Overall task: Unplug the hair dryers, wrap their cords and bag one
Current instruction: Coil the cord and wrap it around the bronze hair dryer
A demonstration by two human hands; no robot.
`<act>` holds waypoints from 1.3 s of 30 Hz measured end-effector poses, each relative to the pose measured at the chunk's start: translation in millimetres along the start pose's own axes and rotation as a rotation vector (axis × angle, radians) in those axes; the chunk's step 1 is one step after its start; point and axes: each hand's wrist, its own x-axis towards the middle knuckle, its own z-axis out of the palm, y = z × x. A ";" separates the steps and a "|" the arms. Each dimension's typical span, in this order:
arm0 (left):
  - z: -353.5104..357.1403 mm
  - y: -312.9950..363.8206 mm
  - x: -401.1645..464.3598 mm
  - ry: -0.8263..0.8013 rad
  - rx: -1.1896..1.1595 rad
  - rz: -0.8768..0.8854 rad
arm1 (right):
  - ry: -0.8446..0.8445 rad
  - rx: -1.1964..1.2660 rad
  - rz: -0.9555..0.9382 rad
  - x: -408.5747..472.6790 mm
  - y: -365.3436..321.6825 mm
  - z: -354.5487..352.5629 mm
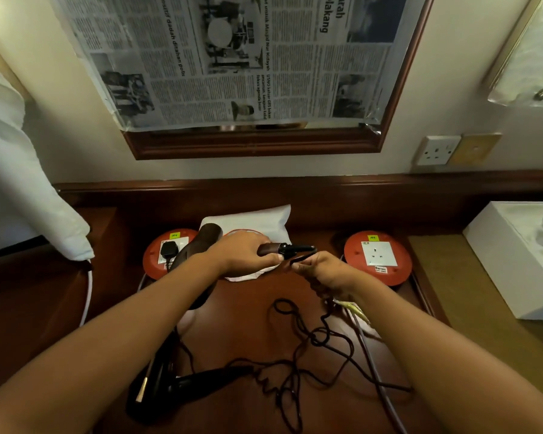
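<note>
Item: brown hair dryer (198,245), centre of frame. My left hand (245,253) grips its handle; my right hand (323,270) pinches its cord (308,336) just beside the handle end, the rest lying loose and tangled lower centre. Wrapping barely begun, I judge.

Item: black hair dryer (182,386), lower left, cord unwrapped.

Item: plug (169,249) seated in left red socket reel (152,261); whose, I cannot tell. Right red socket reel (377,256) empty.

Item: white bag (251,219), upper centre behind my hands; nothing bagged yet.
</note>
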 end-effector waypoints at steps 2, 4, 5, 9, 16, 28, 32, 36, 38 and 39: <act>-2.7 3.4 1.1 -0.014 0.008 0.016 | -0.009 -0.040 0.000 1.6 -5.2 -6.2; -3.7 7.6 0.8 -0.021 0.030 0.040 | -0.006 -0.095 0.008 1.3 -11.4 -12.0; -4.2 10.0 0.3 -0.019 0.044 0.049 | -0.004 -0.120 0.010 0.7 -14.4 -15.6; -10.0 19.4 -3.6 -0.003 0.099 0.056 | -0.027 -0.265 -0.026 -2.7 -27.8 -27.2; -15.4 24.3 -10.0 0.022 0.194 0.072 | 0.070 -0.540 -0.139 3.9 -50.2 -37.8; -14.5 -1.5 -3.3 0.051 0.321 0.094 | 0.274 -0.829 -0.271 2.6 -82.5 -37.8; -13.2 -9.2 5.1 0.065 0.384 0.087 | 0.415 -0.897 -0.298 5.0 -84.3 -31.9; -18.5 -11.1 9.4 0.044 0.406 0.054 | 0.523 -0.919 -0.389 0.1 -79.5 -22.6; -18.9 -13.1 10.2 0.056 0.423 0.032 | 0.563 -0.904 -0.438 -4.1 -75.9 -17.4; -18.1 -13.7 10.1 0.066 0.431 0.016 | 0.577 -0.896 -0.466 -6.2 -73.7 -15.2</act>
